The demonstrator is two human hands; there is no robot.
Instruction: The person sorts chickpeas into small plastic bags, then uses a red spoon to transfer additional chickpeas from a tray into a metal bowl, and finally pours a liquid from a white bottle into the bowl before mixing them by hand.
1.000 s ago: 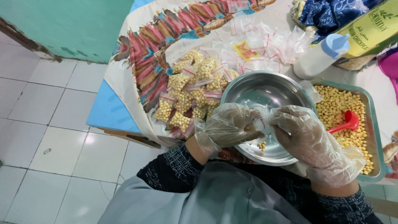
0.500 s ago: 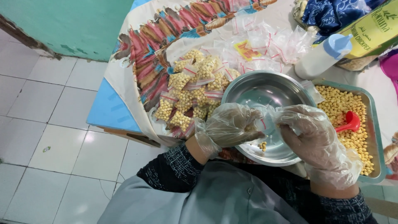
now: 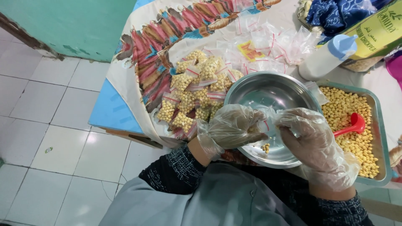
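Over the steel bowl (image 3: 272, 94), at its near rim, both gloved hands meet on one small clear bag (image 3: 264, 119). The left hand (image 3: 230, 127) is closed round the bag's side, fingers curled with chickpeas seemingly inside the plastic; the right hand (image 3: 312, 138) pinches the bag's top between thumb and fingertips. Whether the strip is fully pressed shut cannot be told, as the gloves hide it.

To do this well, I judge the bag should stay upright above the bowl so that any spill lands inside it, and the pinch should run along the whole red-lined top, with no chickpea caught in it.

In the bowl's bottom lies one little cluster of loose chickpeas (image 3: 265, 147), too small to count. Right of the bowl sits one metal tray (image 3: 379, 138) of chickpeas with one red scoop (image 3: 354, 124) in it. Left of the bowl is one heap of filled bags (image 3: 194, 94), a dozen or more, overlapping too much for an exact count. Beyond the bowl lie many empty bags (image 3: 268, 46), one white squeeze bottle (image 3: 326, 58) with a blue cap, and one green box (image 3: 377, 31).
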